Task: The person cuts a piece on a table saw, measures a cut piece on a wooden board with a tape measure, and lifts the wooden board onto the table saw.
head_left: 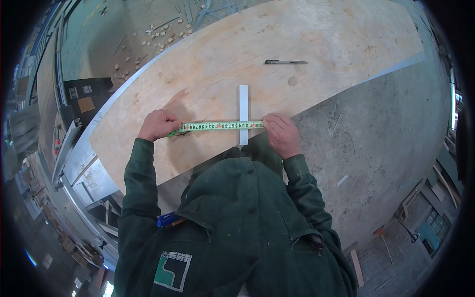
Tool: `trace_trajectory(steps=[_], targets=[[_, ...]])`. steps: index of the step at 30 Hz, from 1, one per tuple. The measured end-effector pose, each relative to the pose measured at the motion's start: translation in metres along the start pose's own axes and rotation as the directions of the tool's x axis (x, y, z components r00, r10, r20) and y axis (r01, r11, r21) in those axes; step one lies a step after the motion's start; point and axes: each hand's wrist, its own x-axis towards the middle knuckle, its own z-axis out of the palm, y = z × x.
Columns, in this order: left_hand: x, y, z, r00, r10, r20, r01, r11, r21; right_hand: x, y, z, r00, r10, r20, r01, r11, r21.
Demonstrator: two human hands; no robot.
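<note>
In the head view, the left hand (159, 124) grips the tape (213, 125) between thumb and fingers, and the right hand (283, 134) pinches it at the other end. The tape runs straight between them over the board (208, 74), crossing a white strip (244, 101) set roughly square to it; contact with the strip cannot be confirmed. A pen (286, 62) lies farther out, right of the strip.

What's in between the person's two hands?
In the head view, a pale green measuring tape stretches from the left hand to the right hand, crossing a narrow white strip on the way.
</note>
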Motion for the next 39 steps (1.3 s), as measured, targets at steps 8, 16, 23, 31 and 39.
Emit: trace_trajectory(steps=[8, 16, 23, 31, 39], targets=[[-0.0018, 0.0016, -0.0008, 1.000, -0.003, -0.006, 0.003, 1.000, -0.005, -0.0003, 0.0002, 0.0002, 1.000, -0.002, 0.003, 0.002, 1.000, -0.011], [0.0006, -0.0031, 0.0012, 1.000, 0.014, -0.011, -0.014, 1.000, -0.004, 0.0002, -0.0021, -0.0014, 1.000, 0.003, 0.011, -0.003, 1.000, -0.024], [0.0003, -0.0044, 0.0025, 0.999, 0.025, -0.023, -0.025, 0.999, -0.025, -0.0001, -0.0012, -0.0011, 1.000, -0.008, 0.013, 0.009, 1.000, -0.016], [-0.0002, -0.0023, -0.0003, 0.999, 0.033, -0.007, -0.033, 0.999, -0.008, 0.0010, -0.0028, -0.0013, 1.000, -0.005, 0.005, 0.005, 1.000, -0.012], [0.0010, -0.0058, 0.0016, 0.999, 0.039, -0.009, -0.039, 0.998, -0.039, -0.0010, -0.0008, -0.0005, 1.000, -0.012, 0.010, 0.012, 1.000, -0.014]])
